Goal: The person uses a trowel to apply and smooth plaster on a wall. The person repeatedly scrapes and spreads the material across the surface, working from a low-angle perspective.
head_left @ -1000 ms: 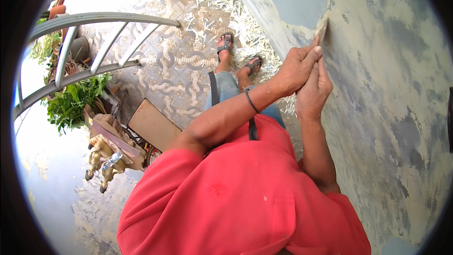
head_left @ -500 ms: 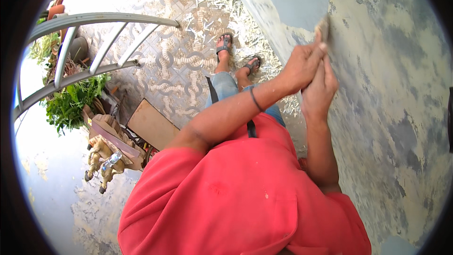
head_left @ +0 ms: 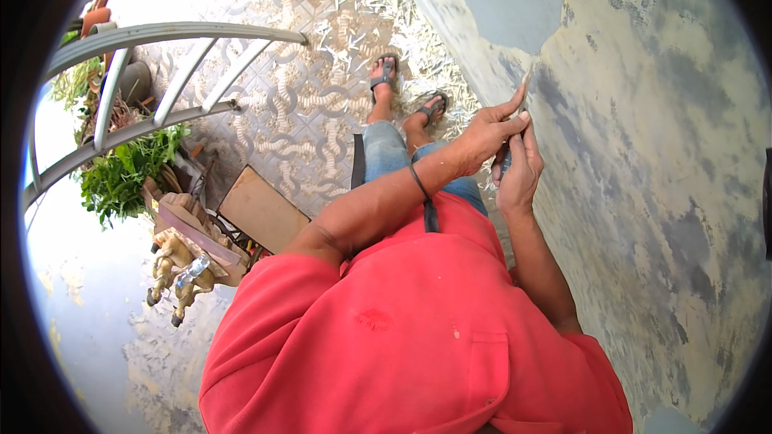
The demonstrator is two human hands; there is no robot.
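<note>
Both my hands are closed around a scraper (head_left: 526, 88), a thin blade seen nearly edge-on, its tip at the wall. Part of its dark handle shows between the fingers of my right hand (head_left: 521, 178). My left hand (head_left: 486, 135) grips farther up, by the blade, with a finger stretched along it. The wall (head_left: 643, 193) on my right has patchy cream and grey, with a smooth grey-blue area (head_left: 507, 0) beyond the blade. Whether the blade's edge presses on the wall is hard to tell.
Pale paint flakes (head_left: 434, 64) litter the patterned tile floor (head_left: 281, 124) along the wall's foot. A curved metal railing (head_left: 177, 30) juts in at left. Nearby are green plants (head_left: 133, 169), a brown board (head_left: 261, 202) and a horse-shaped figure (head_left: 173, 273).
Both hands and the scraper have come back toward my body and slightly left along the wall. More of the smooth grey-blue area's lower edge shows.
</note>
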